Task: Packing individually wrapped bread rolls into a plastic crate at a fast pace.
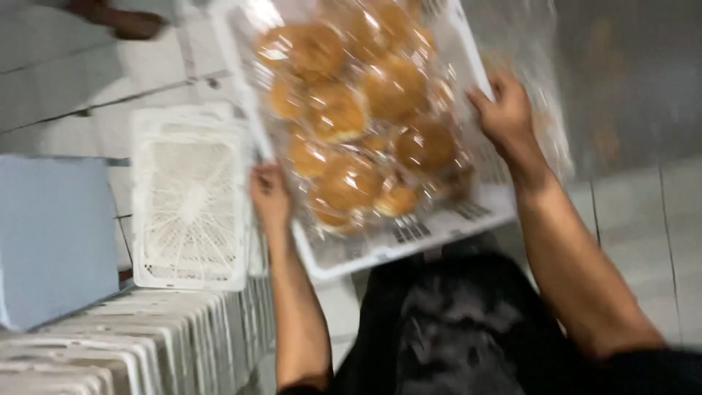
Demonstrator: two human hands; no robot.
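Your left hand (269,196) clamped on the white bread crate (409,238) left rim, right hand (504,110) gripping its right rim, bagged buns (351,110) between them, empty crate (189,197) just beside left, tiled floor (636,212) open right.

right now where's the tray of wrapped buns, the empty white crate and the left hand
tray of wrapped buns (409,238), head view, on the tray's bare near rim
empty white crate (189,197), head view, on its slatted bottom
left hand (269,196), head view, on the back of the hand at the tray's left edge
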